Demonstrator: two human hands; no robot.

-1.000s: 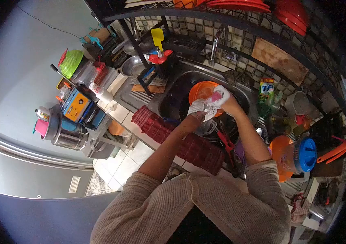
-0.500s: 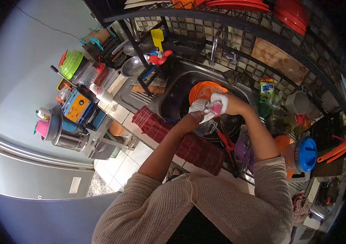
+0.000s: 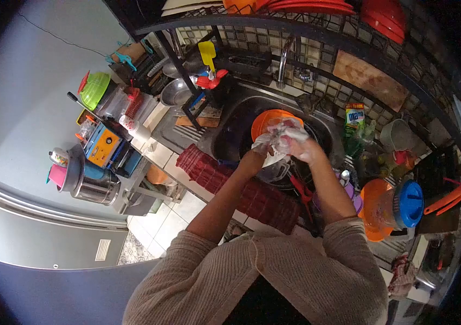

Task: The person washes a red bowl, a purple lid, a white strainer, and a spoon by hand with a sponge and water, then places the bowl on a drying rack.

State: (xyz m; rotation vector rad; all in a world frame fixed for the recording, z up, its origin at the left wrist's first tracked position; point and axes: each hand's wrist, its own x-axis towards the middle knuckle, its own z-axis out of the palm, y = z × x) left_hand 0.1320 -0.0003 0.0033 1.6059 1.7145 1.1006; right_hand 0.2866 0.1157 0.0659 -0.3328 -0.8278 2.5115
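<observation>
Over the sink (image 3: 230,116), my left hand (image 3: 261,154) grips a white dish (image 3: 275,160), its exact shape partly hidden by fingers and suds. My right hand (image 3: 305,149) is closed on a soapy pink sponge (image 3: 284,142) and presses it against the dish; motion blurs both. White foam covers the right fingers. Behind my hands, an orange bowl (image 3: 263,119) sits in the basin. Just below them are a clear plastic container (image 3: 275,173) and a red-handled utensil (image 3: 301,188).
A dark red cloth (image 3: 203,168) lies along the counter's front edge. The faucet (image 3: 283,62) rises behind the basin under a black dish rack (image 3: 209,23). To the right are a green dish soap pouch (image 3: 354,122), purple cups (image 3: 356,201) and a blue-lidded jug (image 3: 408,203).
My right hand has shifted with the sponge over the dish, and its foamy fingers have spread slightly leftward. My right forearm has moved left, uncovering more of the purple cups and an orange item.
</observation>
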